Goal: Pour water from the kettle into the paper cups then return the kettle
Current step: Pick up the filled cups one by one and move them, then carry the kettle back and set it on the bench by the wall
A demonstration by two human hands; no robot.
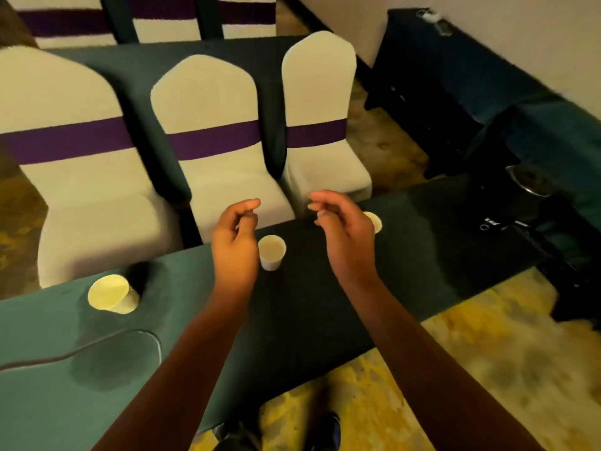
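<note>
Three white paper cups stand in a row on a long green-clothed table point(325, 320). The left cup point(112, 293) is near a wet patch, the middle cup point(271, 252) sits between my hands, and the right cup point(374, 221) is partly hidden behind my right hand. A dark kettle point(528, 193) with a shiny lid stands at the table's far right end. My left hand point(234, 237) hovers just left of the middle cup, fingers loosely curled and holding nothing. My right hand point(341, 234) hovers right of it, fingers apart and empty.
A wet stain point(107, 362) and a thin cable point(65, 351) lie on the table's left part. Three white-covered chairs with purple bands point(208, 141) stand close behind the table. Dark draped furniture point(455, 76) fills the right side. Patterned carpet and my shoes point(283, 434) are below.
</note>
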